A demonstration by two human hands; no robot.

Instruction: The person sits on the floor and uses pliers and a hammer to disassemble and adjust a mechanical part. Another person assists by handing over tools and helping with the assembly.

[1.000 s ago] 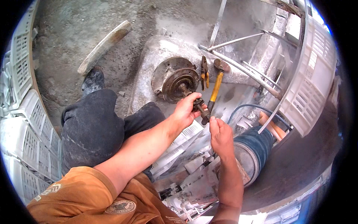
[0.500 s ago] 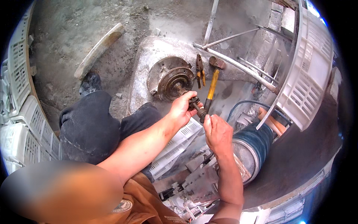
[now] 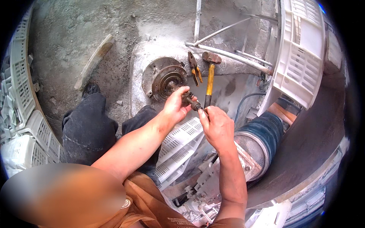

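Observation:
My left hand (image 3: 175, 108) is wrapped round a dark, greasy metal shaft (image 3: 194, 105) with a thicker rounded end, held just in front of a rusty round flanged hub (image 3: 167, 78). Whether shaft and hub are joined, the fingers hide. At the shaft's near end, my right hand (image 3: 218, 129) is closed, thumb and fingertips pinched together. Anything small between those fingertips is hidden. The hub rests on a pale dusty slab. Beyond the hands lie pliers (image 3: 194, 70) with yellow-orange handles and a hammer (image 3: 210, 78) with a rusty head and yellow-and-black handle.
A white slotted plastic crate (image 3: 300, 64) stands at the right by a metal tube frame (image 3: 230, 55). Below it is a blue-green cylinder (image 3: 262, 133). White slotted panels (image 3: 176, 142) lie under my arms. More white crates (image 3: 23, 87) line the left. A curved pale strip (image 3: 93, 62) lies on the floor.
The whole view has shifted, so the hub, tools and crate sit farther left. My right fingertips have come closer together at the shaft's end. The left hand keeps its hold.

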